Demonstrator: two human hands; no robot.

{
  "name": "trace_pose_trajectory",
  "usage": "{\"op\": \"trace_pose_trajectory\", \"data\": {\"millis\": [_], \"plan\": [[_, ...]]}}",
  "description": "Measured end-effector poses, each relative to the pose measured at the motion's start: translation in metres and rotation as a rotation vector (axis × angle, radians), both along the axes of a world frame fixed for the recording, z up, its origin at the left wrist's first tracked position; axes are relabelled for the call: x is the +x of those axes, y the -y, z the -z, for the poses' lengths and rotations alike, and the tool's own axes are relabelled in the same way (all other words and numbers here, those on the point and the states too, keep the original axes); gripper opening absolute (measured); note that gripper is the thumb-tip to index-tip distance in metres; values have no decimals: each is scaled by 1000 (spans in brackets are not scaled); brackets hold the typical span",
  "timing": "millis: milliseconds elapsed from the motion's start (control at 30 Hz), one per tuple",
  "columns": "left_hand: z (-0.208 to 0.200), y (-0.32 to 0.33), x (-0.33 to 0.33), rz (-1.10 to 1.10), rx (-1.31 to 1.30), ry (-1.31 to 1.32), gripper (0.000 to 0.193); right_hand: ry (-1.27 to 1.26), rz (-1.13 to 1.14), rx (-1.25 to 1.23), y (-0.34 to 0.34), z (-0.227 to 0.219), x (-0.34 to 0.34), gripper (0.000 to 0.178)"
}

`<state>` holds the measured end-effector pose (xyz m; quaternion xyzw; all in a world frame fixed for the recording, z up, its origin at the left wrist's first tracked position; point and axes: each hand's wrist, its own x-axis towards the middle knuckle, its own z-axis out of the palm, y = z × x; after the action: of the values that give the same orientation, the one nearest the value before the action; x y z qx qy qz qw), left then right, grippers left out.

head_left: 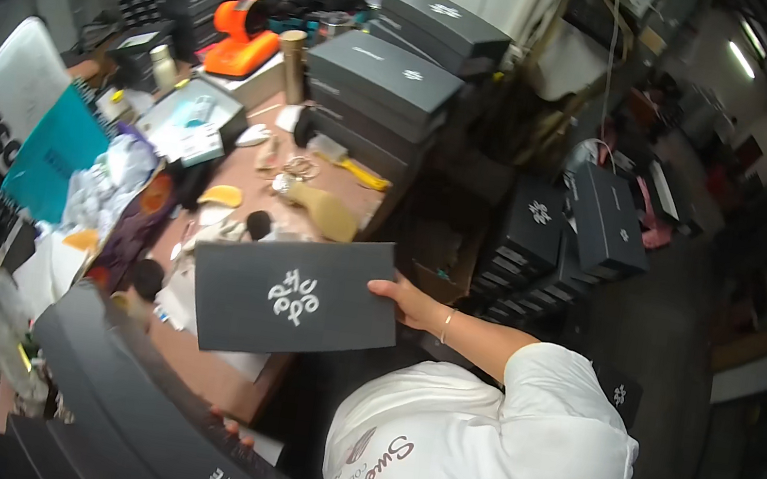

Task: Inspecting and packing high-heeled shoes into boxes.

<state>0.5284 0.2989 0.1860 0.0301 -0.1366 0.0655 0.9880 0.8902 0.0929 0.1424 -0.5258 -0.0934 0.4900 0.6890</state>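
Closest in, a white shirt (491, 451) fills the foreground as the right hand (409, 304) pinches a grey box (243, 298) by its end above the cluttered counter's (234, 170) edge, while the left hand (231, 429) shows just fingertips at a long dark box (115, 369), its grip impossible to tell.

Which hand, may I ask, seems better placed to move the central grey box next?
Probably the right hand: it grips the central grey box, while the left hand is at the foreground box.
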Motion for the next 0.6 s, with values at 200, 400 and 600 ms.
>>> {"op": "trace_pose_trajectory", "data": {"millis": [200, 400, 600], "plan": [[16, 15, 56, 133, 89, -166, 54, -285, 611, 42, 177, 51, 42, 64], [3, 64, 127, -53, 214, -390, 61, -377, 1163, 267, 247, 124, 132, 72], [19, 96, 101, -256, 212, -479, 61, -120, 1555, 260, 251, 154, 220, 56]]}}
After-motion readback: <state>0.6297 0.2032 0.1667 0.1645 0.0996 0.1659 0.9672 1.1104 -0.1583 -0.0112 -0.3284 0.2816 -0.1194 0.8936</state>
